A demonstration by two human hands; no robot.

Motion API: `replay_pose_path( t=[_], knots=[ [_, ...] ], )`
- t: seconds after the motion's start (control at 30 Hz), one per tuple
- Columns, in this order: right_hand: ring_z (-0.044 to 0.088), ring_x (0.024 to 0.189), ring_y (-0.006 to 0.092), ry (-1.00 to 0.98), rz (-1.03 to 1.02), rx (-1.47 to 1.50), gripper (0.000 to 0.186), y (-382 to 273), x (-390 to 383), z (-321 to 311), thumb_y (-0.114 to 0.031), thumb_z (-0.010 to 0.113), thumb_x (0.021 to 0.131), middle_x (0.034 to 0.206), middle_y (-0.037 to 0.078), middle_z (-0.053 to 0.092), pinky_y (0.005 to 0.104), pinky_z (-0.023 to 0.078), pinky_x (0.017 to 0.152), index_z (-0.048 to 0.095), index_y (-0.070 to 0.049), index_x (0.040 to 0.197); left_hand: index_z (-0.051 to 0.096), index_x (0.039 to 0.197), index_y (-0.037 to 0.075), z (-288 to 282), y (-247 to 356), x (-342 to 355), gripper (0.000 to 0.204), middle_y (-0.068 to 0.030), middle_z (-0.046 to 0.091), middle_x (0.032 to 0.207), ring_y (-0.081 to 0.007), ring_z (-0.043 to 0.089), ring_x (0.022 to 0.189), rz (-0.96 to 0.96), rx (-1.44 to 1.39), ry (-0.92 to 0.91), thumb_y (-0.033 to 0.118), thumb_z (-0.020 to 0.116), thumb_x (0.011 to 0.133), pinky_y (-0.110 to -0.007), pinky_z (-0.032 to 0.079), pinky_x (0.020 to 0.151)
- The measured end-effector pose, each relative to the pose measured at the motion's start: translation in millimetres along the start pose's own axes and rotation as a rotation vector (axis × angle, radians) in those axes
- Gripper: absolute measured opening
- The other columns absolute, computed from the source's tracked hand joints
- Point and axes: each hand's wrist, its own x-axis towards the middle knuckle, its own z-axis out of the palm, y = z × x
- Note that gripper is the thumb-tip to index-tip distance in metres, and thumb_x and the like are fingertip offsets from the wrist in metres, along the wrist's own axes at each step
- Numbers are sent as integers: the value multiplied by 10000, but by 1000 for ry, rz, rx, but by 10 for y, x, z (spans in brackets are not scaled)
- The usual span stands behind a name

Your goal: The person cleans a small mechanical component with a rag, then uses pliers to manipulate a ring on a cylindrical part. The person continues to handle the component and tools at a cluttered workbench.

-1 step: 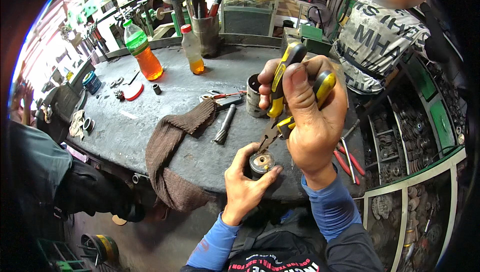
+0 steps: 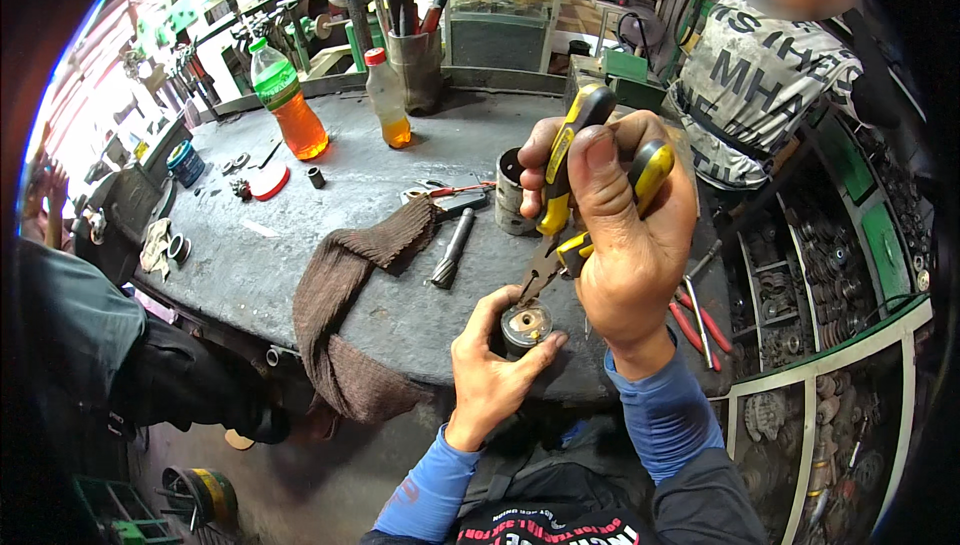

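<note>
My right hand (image 2: 635, 215) is closed around the yellow-and-black handles of a pair of pliers (image 2: 556, 207), raised above the bench's front edge. The pliers' jaws point down and to the left, their tip at the rim of a small round metal part (image 2: 525, 328). That part has a tan centre with a dark hole in it. My left hand (image 2: 497, 357) grips it, thumb on the near right side and index finger on the left. Its underside is hidden. Behind the pliers stands a hollow metal cylinder (image 2: 512, 195).
On the dark workbench (image 2: 230, 255) lie a brown knitted cloth (image 2: 335, 315), a fluted metal cutter (image 2: 453, 250) and red-handled pliers (image 2: 700, 330). Two bottles, one orange-filled (image 2: 297, 120), stand farther back. A co-worker (image 2: 760, 85) is at the far right; another person's leg (image 2: 190, 375) shows at left.
Both hands, the pliers and the round part keep nearly the same pose. The whole view has shifted very slightly.
</note>
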Motion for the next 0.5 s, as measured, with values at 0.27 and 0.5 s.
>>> replay_pose_path(
  t=[0.27, 0.5],
  knots=[
    [669, 788, 164, -47, -4, -111, 270, -19, -10, 3, -260, 607, 1107, 995, 168, 708, 313, 583, 717, 519, -24, 1009, 625, 1312, -35, -12, -17, 1, 640, -100, 740, 1092, -137, 681, 1003, -13, -48, -16, 107, 944, 776, -307, 562, 920],
    [584, 708, 42, -8, -27, -22, 300, 57, 25, 43, -280, 744, 1033, 821, -6, 636, 209, 475, 612, 534, -71, 985, 643, 1297, -41, -18, -23, 47, 631, -107, 744, 1104, -138, 685, 1018, -5, -25, -26, 118, 947, 768, -309, 559, 931]
  ],
)
